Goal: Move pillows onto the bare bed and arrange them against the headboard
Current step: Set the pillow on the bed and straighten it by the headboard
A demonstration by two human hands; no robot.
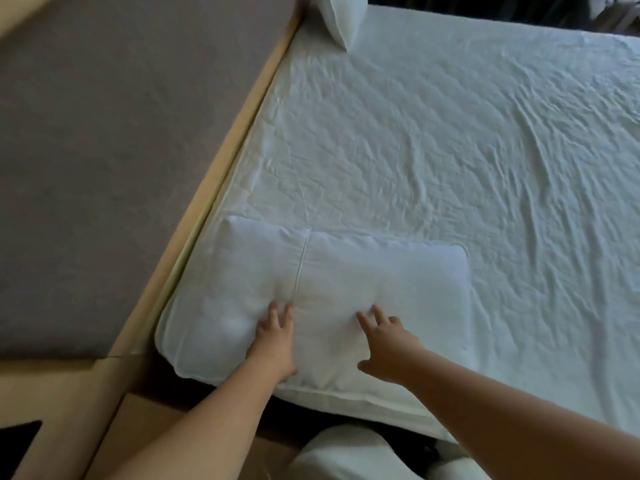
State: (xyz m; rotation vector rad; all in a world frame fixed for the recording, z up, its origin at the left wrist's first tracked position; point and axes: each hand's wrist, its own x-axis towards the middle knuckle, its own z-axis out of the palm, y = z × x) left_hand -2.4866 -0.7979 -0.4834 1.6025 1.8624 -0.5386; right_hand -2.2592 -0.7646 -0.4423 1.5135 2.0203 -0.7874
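A white pillow lies flat on the bed's near corner, its left end against the grey headboard. My left hand rests flat on the pillow near its seam, fingers spread. My right hand hovers or presses on the pillow's right half, fingers apart, holding nothing. A second white pillow stands tilted at the far end of the headboard, partly cut off by the frame's top edge. The bed is covered by a wrinkled white sheet.
A tan wooden rail runs between headboard and mattress. A tan bedside surface sits at lower left with a dark object on it. Something white lies below the mattress edge, between my arms.
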